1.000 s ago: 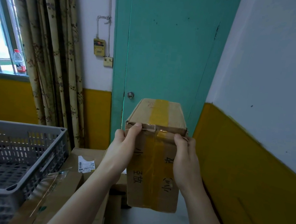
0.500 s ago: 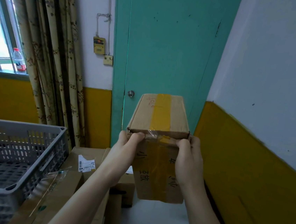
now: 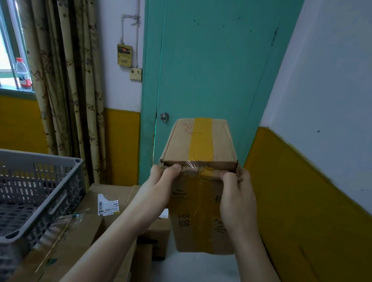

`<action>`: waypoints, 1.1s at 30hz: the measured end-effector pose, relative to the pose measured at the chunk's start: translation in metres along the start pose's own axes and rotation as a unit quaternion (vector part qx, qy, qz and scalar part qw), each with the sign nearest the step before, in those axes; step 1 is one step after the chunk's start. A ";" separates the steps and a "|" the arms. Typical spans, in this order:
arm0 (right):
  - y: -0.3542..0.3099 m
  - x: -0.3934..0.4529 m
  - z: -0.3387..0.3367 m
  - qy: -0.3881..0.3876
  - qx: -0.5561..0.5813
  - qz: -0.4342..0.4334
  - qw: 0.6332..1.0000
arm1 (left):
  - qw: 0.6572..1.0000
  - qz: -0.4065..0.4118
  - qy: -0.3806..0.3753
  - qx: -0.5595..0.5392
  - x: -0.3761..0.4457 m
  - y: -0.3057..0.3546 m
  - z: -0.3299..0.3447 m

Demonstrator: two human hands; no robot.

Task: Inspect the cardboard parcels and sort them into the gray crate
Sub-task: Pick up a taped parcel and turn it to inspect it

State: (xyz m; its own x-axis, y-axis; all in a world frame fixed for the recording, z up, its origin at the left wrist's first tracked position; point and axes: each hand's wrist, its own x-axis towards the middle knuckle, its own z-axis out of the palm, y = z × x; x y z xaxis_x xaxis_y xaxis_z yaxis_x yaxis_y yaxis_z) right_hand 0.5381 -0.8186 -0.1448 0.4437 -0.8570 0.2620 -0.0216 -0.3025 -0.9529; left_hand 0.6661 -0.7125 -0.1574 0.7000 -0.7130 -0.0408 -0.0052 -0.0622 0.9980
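Note:
I hold a brown cardboard parcel [image 3: 202, 147] up in front of me, sealed with a wide yellow tape strip and marked with handwriting. My left hand [image 3: 159, 188] grips its near left edge, thumb on the top rim. My right hand [image 3: 237, 199] grips the near right edge the same way. The gray crate [image 3: 23, 192], slotted plastic, stands at the lower left with nothing visible inside it.
More cardboard parcels [image 3: 109, 204] lie stacked below my arms, one with a white label [image 3: 107, 206]. A teal door [image 3: 211, 63] is straight ahead, a yellow-and-white wall close on the right. Curtains and a window with a bottle [image 3: 23, 74] are at left.
Both hands have tipped the parcel's top face toward me and lifted it slightly, showing more of the tape and red writing. My grip stays the same.

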 end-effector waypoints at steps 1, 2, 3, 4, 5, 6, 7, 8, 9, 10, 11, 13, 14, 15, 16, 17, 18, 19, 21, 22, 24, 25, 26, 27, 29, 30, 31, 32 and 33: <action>0.001 0.000 -0.001 -0.006 -0.003 -0.007 1.000 | 1.000 0.003 -0.001 -0.004 0.000 0.000 0.000; 0.002 0.000 -0.001 -0.016 -0.008 -0.015 1.000 | 1.000 0.010 -0.003 -0.007 0.000 0.000 -0.002; 0.002 0.000 -0.002 -0.028 -0.014 -0.023 0.999 | 1.000 0.019 -0.005 -0.004 -0.001 -0.001 -0.004; 0.003 0.000 -0.002 -0.040 -0.022 -0.032 0.998 | 0.999 0.030 -0.010 0.005 0.000 -0.001 -0.006; 0.003 0.000 -0.004 -0.052 -0.030 -0.045 0.997 | 0.999 0.044 -0.017 0.017 0.000 -0.003 -0.008; 0.004 0.000 -0.005 -0.058 -0.040 -0.060 0.996 | 0.998 0.059 -0.026 0.026 0.000 -0.004 -0.011; 0.005 0.001 -0.008 -0.058 -0.051 -0.074 0.994 | 0.996 0.074 -0.037 0.032 0.000 -0.006 -0.013; 0.007 0.003 -0.010 -0.054 -0.061 -0.085 0.993 | 0.994 0.088 -0.047 0.036 0.000 -0.008 -0.014; 0.008 0.004 -0.011 -0.051 -0.064 -0.090 0.993 | 0.992 0.101 -0.055 0.044 0.000 -0.010 -0.015; 0.009 0.005 -0.012 -0.050 -0.062 -0.087 0.993 | 0.990 0.113 -0.057 0.055 0.001 -0.012 -0.016; 0.011 0.006 -0.012 -0.049 -0.058 -0.081 0.994 | 0.988 0.124 -0.055 0.067 0.002 -0.014 -0.016; 0.014 0.008 -0.013 -0.045 -0.059 -0.071 0.995 | 0.986 0.138 -0.049 0.074 0.004 -0.017 -0.016; 0.015 0.009 -0.013 -0.044 -0.062 -0.072 0.995 | 0.986 0.141 -0.048 0.073 0.005 -0.018 -0.016; 0.015 0.010 -0.013 -0.045 -0.061 -0.075 0.994 | 0.986 0.143 -0.044 0.072 0.005 -0.018 -0.016; 0.015 0.010 -0.013 -0.048 -0.056 -0.077 0.994 | 0.986 0.147 -0.035 0.073 0.005 -0.019 -0.016; 0.015 0.010 -0.013 -0.056 -0.047 -0.079 0.994 | 0.986 0.151 -0.022 0.073 0.006 -0.019 -0.016; 0.015 0.010 -0.013 -0.067 -0.032 -0.077 0.994 | 0.986 0.155 -0.003 0.068 0.007 -0.020 -0.015; 0.016 0.010 -0.013 -0.082 -0.013 -0.070 0.994 | 0.986 0.156 0.019 0.061 0.009 -0.019 -0.015; 0.018 0.007 -0.016 -0.126 0.008 -0.064 0.990 | 0.986 0.144 0.066 0.051 0.011 -0.017 -0.015; 0.019 0.006 -0.018 -0.151 0.006 -0.068 0.986 | 0.986 0.135 0.086 0.049 0.013 -0.015 -0.016; 0.021 0.004 -0.021 -0.176 0.000 -0.078 0.981 | 0.985 0.124 0.109 0.042 0.015 -0.013 -0.019; 0.022 0.005 -0.022 -0.174 0.004 -0.077 0.982 | 0.986 0.122 0.110 0.037 0.015 -0.012 -0.020; 0.022 0.006 -0.021 -0.167 0.007 -0.076 0.983 | 0.986 0.122 0.106 0.028 0.014 -0.012 -0.021; 0.022 0.007 -0.021 -0.159 0.008 -0.075 0.984 | 0.988 0.122 0.096 0.015 0.013 -0.012 -0.020; 0.024 0.011 -0.020 -0.146 0.010 -0.065 0.987 | 0.991 0.120 0.061 -0.024 0.009 -0.014 -0.019; 0.024 0.013 -0.020 -0.138 0.013 -0.061 0.988 | 0.991 0.118 0.037 -0.048 0.007 -0.017 -0.019; 0.024 0.016 -0.022 -0.129 0.019 -0.056 0.990 | 0.991 0.116 0.010 -0.068 0.005 -0.021 -0.019; 0.024 0.019 -0.024 -0.118 0.031 -0.048 0.991 | 0.990 0.114 -0.021 -0.076 0.003 -0.025 -0.020; 0.024 0.021 -0.025 -0.106 0.046 -0.036 0.993 | 0.989 0.112 -0.057 -0.073 0.001 -0.029 -0.021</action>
State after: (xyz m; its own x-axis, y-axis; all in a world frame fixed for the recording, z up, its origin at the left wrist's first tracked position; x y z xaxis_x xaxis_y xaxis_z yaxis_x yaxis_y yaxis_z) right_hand 0.5246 -0.8546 -0.1577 0.6193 -0.7253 0.3008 0.0943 -0.3116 -0.9455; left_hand 0.6815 -0.6968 -0.1852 0.6075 -0.7724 0.1853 -0.0417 0.2020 0.9785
